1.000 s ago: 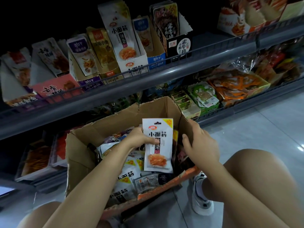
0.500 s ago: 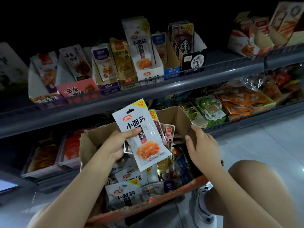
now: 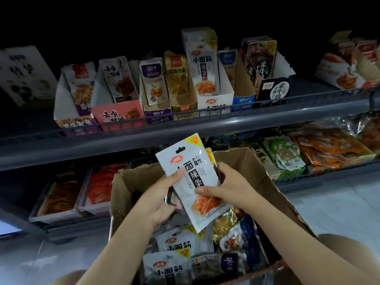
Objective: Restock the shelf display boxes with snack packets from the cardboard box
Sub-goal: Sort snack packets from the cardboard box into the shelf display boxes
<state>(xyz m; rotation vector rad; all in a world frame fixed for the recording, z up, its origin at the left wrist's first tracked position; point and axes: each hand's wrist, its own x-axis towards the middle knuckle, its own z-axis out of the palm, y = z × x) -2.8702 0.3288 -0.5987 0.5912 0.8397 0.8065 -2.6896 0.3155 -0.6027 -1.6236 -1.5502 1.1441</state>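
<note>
Both your left hand [image 3: 162, 200] and right hand [image 3: 228, 187] grip the white packet [image 3: 192, 182] above the cardboard box [image 3: 267, 182]. It looks light, floppy and slick; pinch its flat edges, not the middle.

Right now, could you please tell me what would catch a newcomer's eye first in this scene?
A white snack packet held up in the middle, above the open cardboard box, stands out first: the left hand and the right hand both have a grip on it. Behind it, a row of display boxes with upright packets lines the upper shelf, one showing the same white design.
</note>
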